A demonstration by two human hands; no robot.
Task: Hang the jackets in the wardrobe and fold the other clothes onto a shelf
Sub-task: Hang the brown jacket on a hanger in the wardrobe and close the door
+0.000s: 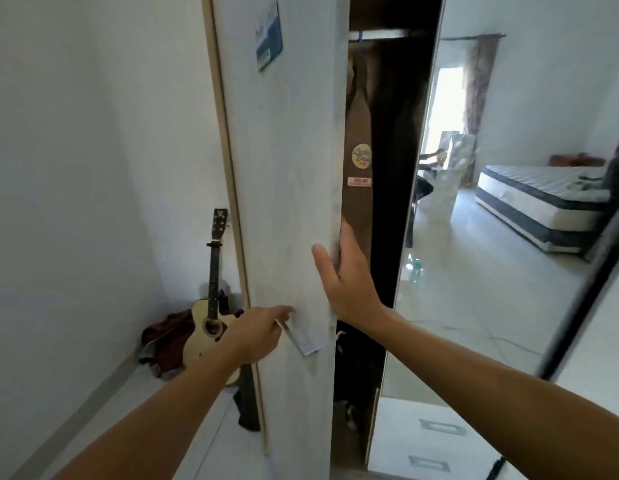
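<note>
A pale wooden wardrobe door [287, 161] stands partly ajar in front of me. My left hand [258, 336] grips its metal handle [303, 339]. My right hand [346, 275] holds the door's free edge, thumb on the front face and fingers wrapped behind it. Through the gap a brown jacket [360, 133] with a yellow round patch hangs from the rail [377, 34] inside the dark wardrobe. More dark items lie at the wardrobe's bottom, too dim to identify.
A mirrored door [491, 237] on the right reflects a bed, a curtain and tiled floor. An acoustic guitar [211, 306] leans in the left corner beside a heap of reddish clothes [162, 344]. White drawers [436, 441] sit at the lower right.
</note>
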